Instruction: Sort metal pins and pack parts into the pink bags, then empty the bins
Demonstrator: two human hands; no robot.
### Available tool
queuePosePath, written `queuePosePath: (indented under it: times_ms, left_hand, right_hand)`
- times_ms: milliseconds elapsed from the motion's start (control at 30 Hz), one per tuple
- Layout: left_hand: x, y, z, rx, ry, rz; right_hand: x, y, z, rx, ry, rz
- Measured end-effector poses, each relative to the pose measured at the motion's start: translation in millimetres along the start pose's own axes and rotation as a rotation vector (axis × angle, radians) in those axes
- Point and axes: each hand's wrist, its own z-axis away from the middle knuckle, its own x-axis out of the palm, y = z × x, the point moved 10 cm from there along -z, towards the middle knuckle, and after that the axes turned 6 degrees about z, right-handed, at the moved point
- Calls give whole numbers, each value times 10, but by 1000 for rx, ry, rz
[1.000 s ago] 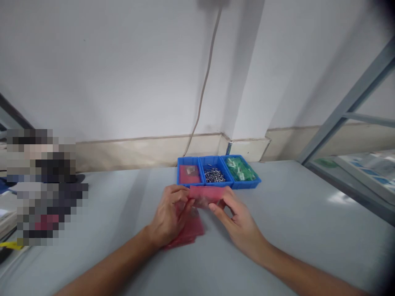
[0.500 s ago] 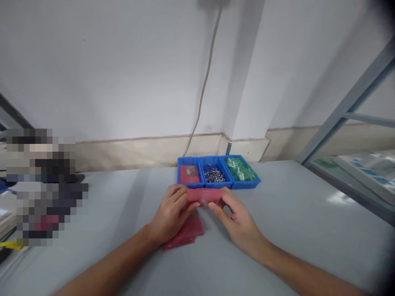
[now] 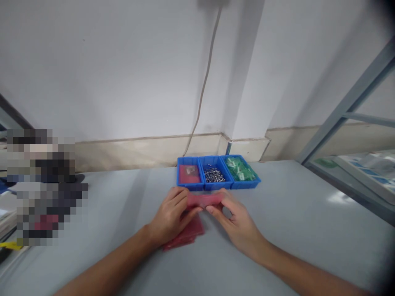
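Bench [image 3: 296,209] fills the lower part of your head view, grey and smooth, its far edge running along the foot of the white wall [image 3: 123,78]. Your left hand [image 3: 174,213] and right hand [image 3: 239,220] come in from the near side and meet around the middle of the bench. Between them you have a red plastic bag [image 3: 203,200], stretched crosswise as a narrow band just on the near side of the bins. Your left hand pinches one end of it between thumb and curled fingers; your right hand pinches the other end, thumb below and forefinger above, with a small gap inside that grip. Your two thumb tips come close together under the band.

Beneath and beside your left hand, a stack of red plastic bags [image 3: 194,228] lies flat on the bench, nearer to you than the held one and partly covered by that hand.

Three blue bins stand side by side toward the bench's far edge. Your left bin [image 3: 190,187] holds a red packet [image 3: 189,178] with a small greyish item showing at its top. The middle bin [image 3: 220,186] holds a heap of shiny metal pins [image 3: 214,175]. The right bin [image 3: 247,184] is filled with green bags [image 3: 239,168] showing whitish patches. Behind the left bin, a cable [image 3: 203,94] hangs down the wall to the bench's far edge. Past the bench's right edge, you see a grey metal frame [image 3: 330,125].
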Motion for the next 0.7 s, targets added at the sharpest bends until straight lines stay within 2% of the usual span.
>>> queuePosePath:
  times_ms: [200,700]
  left_hand:
    - [-5,50,-21,18,1,1]
    - [33,73,-38,27,-70,46]
  right_hand:
    - [3,19,6,21,-1,-2]
    - [-24,-90,7,-88,17,-64]
